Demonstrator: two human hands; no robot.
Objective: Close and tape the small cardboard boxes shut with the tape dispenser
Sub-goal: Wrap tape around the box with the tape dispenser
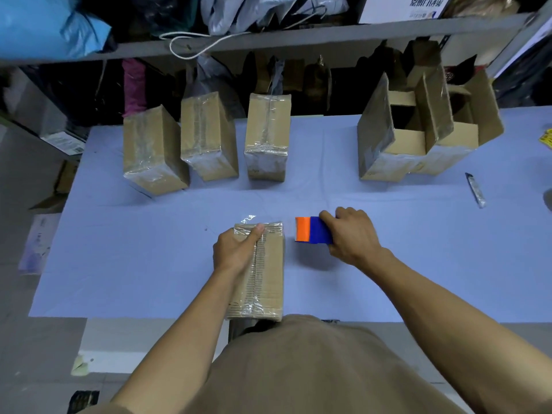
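Cardboard, brown and wrapped in clear tape, forms the closed box point(263, 270) lying at the near edge of the pale blue surface point(418, 264); its near end sits right at that edge, against the person's tan shirt. A tape strip runs along its top seam, and a loose curl of tape rises at the far end. The left hand point(236, 252) lies on the box top, thumb pressed flat on the tape near the far end, fingers wrapped over the left side. The right hand point(352, 237) clasps the blue and orange tape dispenser point(312, 233), just right of the box and apart from it (whether it rests on the surface or hangs above it cannot be told).

Three taped boxes point(206, 135) stand in a row at the far left, close together. Two open boxes point(418, 138), flaps up, stand touching at the far right. A wide bare strip separates the rows from the near box. A utility knife point(476, 189) lies near the right edge.

A white carton point(400, 7) on the shelf point(268, 37) bears printed characters, too blurred to read. A yellow printed item point(546, 140) is cut off at the right border. Bags and dark goods under the shelf are hard to make out.
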